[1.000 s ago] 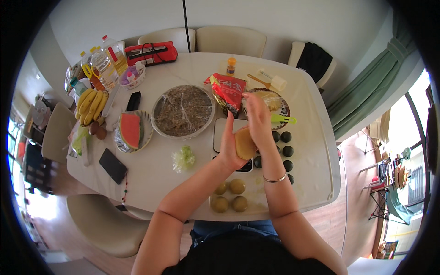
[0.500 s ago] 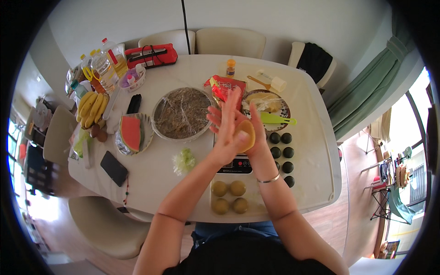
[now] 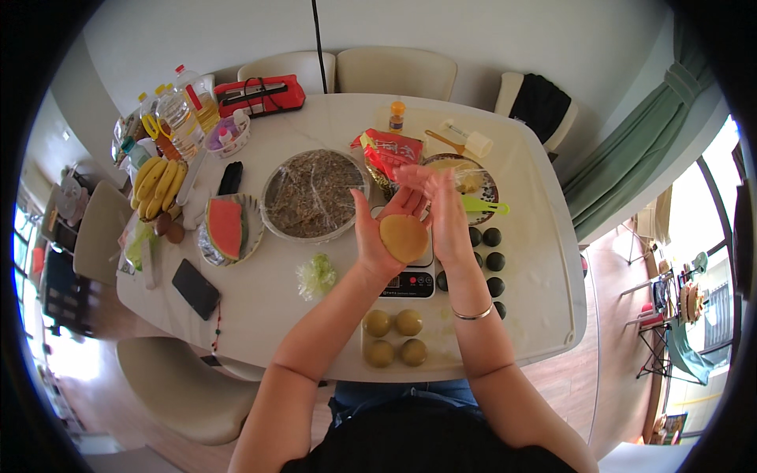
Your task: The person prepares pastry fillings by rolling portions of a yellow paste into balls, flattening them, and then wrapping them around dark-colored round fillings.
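A flat round of yellow dough (image 3: 404,239) lies on the upturned palm of my left hand (image 3: 377,246), its thumb raised beside it. My right hand (image 3: 448,225) stands upright at the dough's right edge, fingers stretched out and holding nothing. Under my hands is a kitchen scale (image 3: 406,284) with a black panel, partly hidden. Several yellow dough balls (image 3: 409,322) sit in two rows near the front edge. Dark balls (image 3: 495,261) stand in rows right of my right wrist, some hidden by it. Beyond my hands, a patterned plate (image 3: 492,188) holds yellow dough under film and a green utensil (image 3: 485,206).
Left of my hands are a film-covered bowl of brown filling (image 3: 311,193), a crumpled plastic bag (image 3: 316,277), watermelon (image 3: 225,227), a phone (image 3: 195,289) and bananas (image 3: 160,187). A red packet (image 3: 390,150) and small jar (image 3: 397,117) stand farther back. Oil bottles (image 3: 180,124) crowd the far left.
My hands have come apart from around the dough. It now lies flat on my left palm, facing up, while my right hand has shifted to the right.
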`<action>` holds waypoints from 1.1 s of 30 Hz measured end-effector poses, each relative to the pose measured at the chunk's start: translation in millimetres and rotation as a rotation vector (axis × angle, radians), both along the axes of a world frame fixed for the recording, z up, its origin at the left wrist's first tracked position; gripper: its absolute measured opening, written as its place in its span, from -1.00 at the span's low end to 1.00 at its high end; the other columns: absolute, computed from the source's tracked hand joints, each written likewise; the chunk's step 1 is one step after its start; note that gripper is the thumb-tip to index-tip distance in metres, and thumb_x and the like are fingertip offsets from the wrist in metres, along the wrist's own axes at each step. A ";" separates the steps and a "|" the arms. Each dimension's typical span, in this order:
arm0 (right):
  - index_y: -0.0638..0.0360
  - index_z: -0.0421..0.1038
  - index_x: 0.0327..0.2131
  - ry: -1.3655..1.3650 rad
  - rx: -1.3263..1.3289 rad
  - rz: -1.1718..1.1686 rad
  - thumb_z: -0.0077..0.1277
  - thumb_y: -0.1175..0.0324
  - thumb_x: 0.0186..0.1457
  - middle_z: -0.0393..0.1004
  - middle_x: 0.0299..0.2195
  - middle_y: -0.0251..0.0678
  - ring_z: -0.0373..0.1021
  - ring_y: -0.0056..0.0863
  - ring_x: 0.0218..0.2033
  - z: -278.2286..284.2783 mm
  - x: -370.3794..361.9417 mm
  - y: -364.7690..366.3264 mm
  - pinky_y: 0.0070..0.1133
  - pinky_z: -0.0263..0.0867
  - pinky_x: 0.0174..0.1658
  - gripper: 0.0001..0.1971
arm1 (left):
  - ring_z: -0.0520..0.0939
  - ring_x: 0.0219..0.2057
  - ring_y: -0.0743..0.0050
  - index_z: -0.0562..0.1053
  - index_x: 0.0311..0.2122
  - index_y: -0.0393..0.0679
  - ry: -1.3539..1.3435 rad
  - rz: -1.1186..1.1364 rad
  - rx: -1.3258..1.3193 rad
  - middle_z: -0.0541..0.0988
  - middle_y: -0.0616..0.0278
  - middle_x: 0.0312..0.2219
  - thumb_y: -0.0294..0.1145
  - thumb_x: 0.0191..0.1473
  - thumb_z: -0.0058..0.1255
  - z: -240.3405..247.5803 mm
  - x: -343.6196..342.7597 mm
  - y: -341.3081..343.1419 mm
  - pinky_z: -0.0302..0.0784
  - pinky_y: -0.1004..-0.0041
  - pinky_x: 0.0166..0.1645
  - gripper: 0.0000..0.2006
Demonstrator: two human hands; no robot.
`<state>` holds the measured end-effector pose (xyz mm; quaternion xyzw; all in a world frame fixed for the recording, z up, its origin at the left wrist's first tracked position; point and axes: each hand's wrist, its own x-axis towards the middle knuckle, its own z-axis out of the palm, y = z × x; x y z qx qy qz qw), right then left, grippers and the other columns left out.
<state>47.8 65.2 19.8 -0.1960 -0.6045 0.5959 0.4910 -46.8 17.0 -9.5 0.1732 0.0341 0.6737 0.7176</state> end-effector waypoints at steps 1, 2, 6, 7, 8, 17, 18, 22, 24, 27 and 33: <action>0.26 0.47 -0.14 -0.079 0.055 -0.052 -0.39 -0.01 0.35 0.52 -0.16 -0.19 0.40 -0.43 -0.06 -1.1 2.3 1.6 -0.45 -0.03 0.28 -0.46 | 0.17 0.28 0.27 0.01 0.31 -0.17 0.008 -0.003 -0.001 0.15 0.16 0.26 0.61 -0.03 -0.56 2.7 0.2 -0.8 0.04 0.28 0.33 0.06; 0.28 0.52 -0.39 -0.197 0.229 -0.243 -0.29 0.07 0.33 0.54 -0.45 -0.24 0.47 -0.38 -0.32 -0.4 -3.7 -2.1 -0.42 0.10 0.21 -0.50 | 0.19 0.27 0.27 0.03 0.31 -0.17 0.030 -0.022 -0.070 0.17 0.17 0.25 0.61 -0.04 -0.55 5.5 2.2 -4.9 0.06 0.27 0.32 0.06; 0.28 0.39 -0.63 -0.464 0.657 -0.368 -0.31 0.19 0.33 0.45 -0.60 -0.14 0.40 -0.10 -0.44 -1.7 -7.6 -5.4 -0.36 0.32 -0.19 -0.48 | 0.27 0.23 0.19 0.10 0.27 -0.14 0.034 -0.067 -0.206 0.25 0.15 0.20 0.65 -0.11 -0.47 4.7 8.7 -13.5 0.15 0.14 0.28 0.08; 0.27 0.36 -0.67 -0.487 0.669 -0.387 -0.28 0.20 0.32 0.41 -0.64 -0.15 0.37 -0.10 -0.49 -4.5 -6.5 -3.3 -0.35 0.29 -0.25 -0.48 | 0.30 0.22 0.16 0.12 0.26 -0.13 0.015 -0.073 -0.202 0.27 0.13 0.19 0.67 -0.13 -0.44 1.5 9.5 -11.8 0.17 0.08 0.26 0.09; 0.26 0.32 -0.71 -0.510 0.681 -0.405 -0.25 0.21 0.30 0.38 -0.68 -0.16 0.34 -0.10 -0.54 -10.2 -5.2 0.8 -0.33 0.27 -0.31 -0.48 | 0.30 0.21 0.15 0.13 0.26 -0.13 0.024 -0.087 -0.218 0.28 0.12 0.19 0.68 -0.15 -0.43 -0.1 10.2 -11.1 0.18 0.09 0.26 0.10; 0.18 0.28 -0.75 -0.606 0.699 -0.558 -0.23 0.17 0.28 0.32 -0.74 -0.22 0.28 -0.16 -0.64 -21.7 -3.2 3.6 -0.39 0.10 -0.48 -0.48 | 0.28 0.21 0.22 0.05 0.30 -0.10 0.113 -0.177 -0.241 0.25 0.16 0.19 0.72 -0.22 -0.45 0.0 4.7 -10.7 0.15 0.20 0.28 0.17; 0.18 0.30 -0.72 -0.629 0.685 -0.556 -0.24 0.16 0.28 0.33 -0.73 -0.25 0.30 -0.18 -0.62 -20.8 -2.9 2.9 -0.40 0.11 -0.47 -0.50 | 0.28 0.21 0.21 0.05 0.30 -0.11 0.086 -0.190 -0.217 0.25 0.15 0.19 0.73 -0.22 -0.46 -2.5 2.7 -9.9 0.15 0.20 0.28 0.17; 0.17 0.42 -0.50 -0.311 0.599 -0.367 -0.34 0.15 0.32 0.46 -0.51 -0.27 0.38 -0.28 -0.40 -11.9 -3.6 8.1 -0.46 0.20 -0.22 -0.56 | 0.26 0.23 0.21 0.05 0.30 -0.11 -0.004 -0.253 -0.120 0.24 0.13 0.21 0.72 -0.19 -0.48 -4.0 -0.1 -8.7 0.14 0.17 0.28 0.16; 0.19 0.45 -0.37 -0.103 0.396 -0.220 -0.41 0.14 0.35 0.51 -0.34 -0.27 0.40 -0.35 -0.24 -18.7 0.8 16.6 -0.47 0.19 -0.03 -0.55 | 0.25 0.24 0.20 0.03 0.31 -0.11 -0.043 -0.277 -0.059 0.22 0.13 0.22 0.71 -0.18 -0.48 2.5 1.2 -8.3 0.12 0.16 0.28 0.15; 0.26 0.41 -0.17 0.016 0.109 -0.268 -0.47 0.10 0.38 0.45 -0.11 -0.22 0.34 -0.36 -0.05 -12.6 1.2 7.9 -0.47 0.10 0.14 -0.52 | 0.15 0.29 0.18 -0.03 0.33 -0.12 0.023 -0.174 -0.043 0.12 0.12 0.28 0.71 -0.18 -0.48 -0.5 -9.9 -2.6 -0.02 0.16 0.33 0.17; 0.30 0.23 0.10 0.063 -0.062 -0.261 -0.53 -0.06 0.35 0.32 0.10 -0.17 0.24 -0.32 0.13 -22.8 -17.8 6.2 -0.41 0.05 0.23 -0.38 | -0.23 0.38 0.14 -0.22 0.36 -0.18 1.286 0.684 0.244 -0.20 0.06 0.37 0.59 -0.03 -0.55 17.2 -8.5 -1.7 -0.36 0.13 0.36 0.10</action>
